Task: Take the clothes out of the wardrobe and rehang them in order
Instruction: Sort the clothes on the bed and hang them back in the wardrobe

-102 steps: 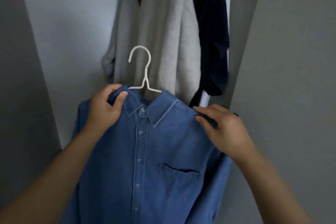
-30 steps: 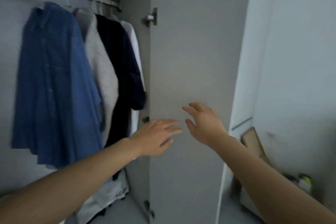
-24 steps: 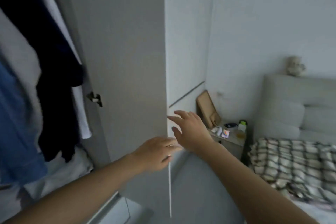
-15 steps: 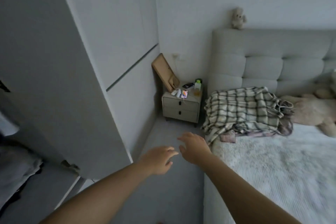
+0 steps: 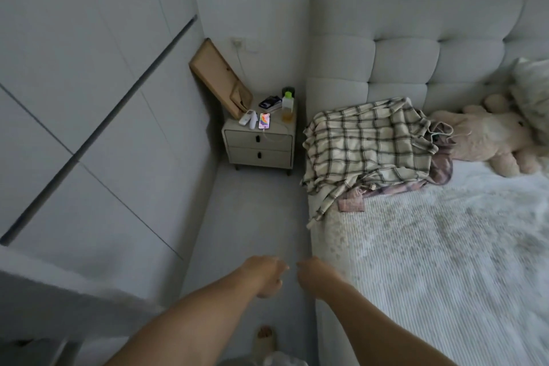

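Both hands, left [image 5: 264,276] and right [image 5: 315,276], are held empty with loosely curled grip near the bed [image 5: 445,261], where a plaid shirt [image 5: 365,145] is laid.

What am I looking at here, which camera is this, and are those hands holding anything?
One camera, worn on a person's head, looks forward and down. No machine: the left hand and right hand are bare, loosely curled and hold nothing. On the bed lies a checked shirt over pinkish clothing, a hanger hook showing at its collar. Beside them lies a plush toy. The nightstand carries a phone and a bottle.
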